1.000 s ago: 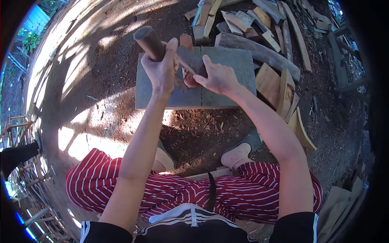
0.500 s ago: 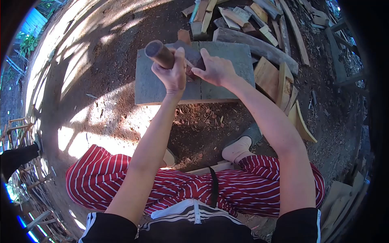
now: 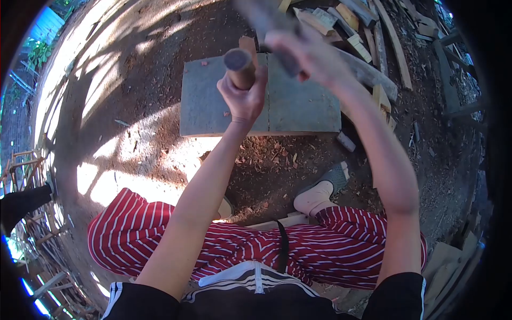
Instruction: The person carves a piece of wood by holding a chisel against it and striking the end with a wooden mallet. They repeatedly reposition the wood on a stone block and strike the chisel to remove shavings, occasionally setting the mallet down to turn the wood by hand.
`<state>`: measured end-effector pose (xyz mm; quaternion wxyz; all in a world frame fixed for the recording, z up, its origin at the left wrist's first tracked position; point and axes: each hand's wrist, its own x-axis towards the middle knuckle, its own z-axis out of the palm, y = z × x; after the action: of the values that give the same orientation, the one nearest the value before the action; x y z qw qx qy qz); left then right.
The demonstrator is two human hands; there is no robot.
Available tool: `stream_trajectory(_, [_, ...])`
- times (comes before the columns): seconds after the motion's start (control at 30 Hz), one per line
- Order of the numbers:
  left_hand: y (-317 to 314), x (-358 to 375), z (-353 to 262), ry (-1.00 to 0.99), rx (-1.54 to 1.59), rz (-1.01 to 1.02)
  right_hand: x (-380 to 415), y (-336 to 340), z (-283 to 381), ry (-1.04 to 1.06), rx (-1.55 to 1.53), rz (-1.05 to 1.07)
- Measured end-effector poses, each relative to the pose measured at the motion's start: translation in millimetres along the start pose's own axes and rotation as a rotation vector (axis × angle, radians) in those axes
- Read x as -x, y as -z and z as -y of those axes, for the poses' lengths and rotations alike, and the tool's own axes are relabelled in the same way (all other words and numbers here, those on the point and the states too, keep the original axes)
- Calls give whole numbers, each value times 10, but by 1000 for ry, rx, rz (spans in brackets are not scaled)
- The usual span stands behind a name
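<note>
My left hand (image 3: pixel 242 98) is wrapped round a thick round wooden handle (image 3: pixel 240 68) that points up toward the camera above the grey block (image 3: pixel 304 106). What lies at the handle's lower end is hidden behind the hand. My right hand (image 3: pixel 309 53), blurred by motion, grips a dark tool (image 3: pixel 266 26) raised over the block's far edge; its exact shape is smeared. A reddish-brown piece of wood (image 3: pixel 247 45) shows just beyond my left hand. Small reddish chips lie on the block's top.
Wood offcuts (image 3: pixel 320 22) and a long beam (image 3: pixel 368 74) lie behind and right of the block. A small grey piece (image 3: pixel 346 141) sits on the ground at its right. My feet are below the block, and boards (image 3: pixel 445 261) lie at the lower right.
My right hand has lifted off the block, up and to the right, with the dark tool. My left hand and the handle have shifted slightly right.
</note>
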<state>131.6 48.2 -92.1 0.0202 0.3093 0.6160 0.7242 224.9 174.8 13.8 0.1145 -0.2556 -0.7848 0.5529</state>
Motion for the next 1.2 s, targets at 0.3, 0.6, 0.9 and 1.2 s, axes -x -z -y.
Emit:
stream_trajectory(0.3, [68, 146, 603, 232, 469, -223, 574, 153, 815, 358, 914, 41])
stream_trajectory(0.6, [-85, -48, 197, 911, 830, -336, 622, 108, 751, 439, 890, -21])
stream_trajectory(0.9, [-23, -138, 343, 421, 240, -128, 563, 136, 720, 300, 798, 36])
stream_trajectory(1.2, [95, -270, 22, 206, 114, 279, -37, 4, -402, 63, 477, -116])
